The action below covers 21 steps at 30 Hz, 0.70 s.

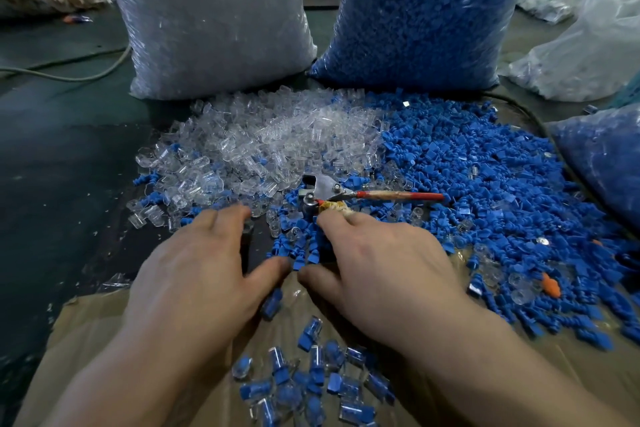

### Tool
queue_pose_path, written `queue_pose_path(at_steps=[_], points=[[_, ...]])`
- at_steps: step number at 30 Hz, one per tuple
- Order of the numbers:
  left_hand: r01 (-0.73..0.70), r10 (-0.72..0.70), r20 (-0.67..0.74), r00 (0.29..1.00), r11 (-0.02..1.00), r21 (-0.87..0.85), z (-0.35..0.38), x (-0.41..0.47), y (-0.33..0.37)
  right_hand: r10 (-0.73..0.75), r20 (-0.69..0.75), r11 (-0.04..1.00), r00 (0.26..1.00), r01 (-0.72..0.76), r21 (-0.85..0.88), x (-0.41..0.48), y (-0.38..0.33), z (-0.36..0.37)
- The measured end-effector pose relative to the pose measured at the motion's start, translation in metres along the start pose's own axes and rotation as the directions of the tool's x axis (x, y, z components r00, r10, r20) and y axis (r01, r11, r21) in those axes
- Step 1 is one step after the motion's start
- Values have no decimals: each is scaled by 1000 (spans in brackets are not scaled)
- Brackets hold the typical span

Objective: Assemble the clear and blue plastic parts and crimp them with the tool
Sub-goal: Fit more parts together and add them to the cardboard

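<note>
A dark green table [69,156] is carrying two tall plastic sacks at its far side, one sack stuffed with clear plastic parts [214,17] and one sack stuffed with blue plastic parts [422,10]. In front of them a loose heap of clear plastic caps [270,135] is lying just beside a wide heap of blue ribbed plugs [467,166], the two mixing where they meet. A metal crimping tool [325,189] is lying in that mixed zone, its red handle [398,196] pointing right. The left hand [197,270] is hovering palm down with fingers spread and relaxed, fingertips touching the scattered parts and holding nothing. The right hand [384,260] is resting its fingers over the tool's tape-wrapped handle [337,210]; whether they are curling around it cannot be told. Nearer the person, a brown cardboard sheet [86,333] is carrying a small cluster of joined clear-and-blue pieces [311,381].
</note>
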<state>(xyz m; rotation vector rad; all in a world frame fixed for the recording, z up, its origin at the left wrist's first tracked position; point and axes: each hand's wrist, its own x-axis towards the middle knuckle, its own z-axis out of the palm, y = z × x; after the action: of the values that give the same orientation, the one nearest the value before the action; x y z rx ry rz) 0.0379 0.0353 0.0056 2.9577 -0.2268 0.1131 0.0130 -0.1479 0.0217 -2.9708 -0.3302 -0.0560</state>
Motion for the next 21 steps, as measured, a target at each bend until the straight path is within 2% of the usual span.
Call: queue_pose_path(at_steps=[7,12,17,21], points=[[-156,160,2,987,965,-212,4,-2,10,-63,13,998,998,63,1,7,-3,4],[-100,90,-43,995,932,-348,3,-5,5,-39,-16,997,999,40,68,8,3,5],[-39,24,-57,998,959,-279,8,-3,8,-27,-7,998,1000,28,57,8,5,6],[27,-50,-71,996,953,-301,6,-4,8,-34,-6,999,999,34,31,8,7,7]])
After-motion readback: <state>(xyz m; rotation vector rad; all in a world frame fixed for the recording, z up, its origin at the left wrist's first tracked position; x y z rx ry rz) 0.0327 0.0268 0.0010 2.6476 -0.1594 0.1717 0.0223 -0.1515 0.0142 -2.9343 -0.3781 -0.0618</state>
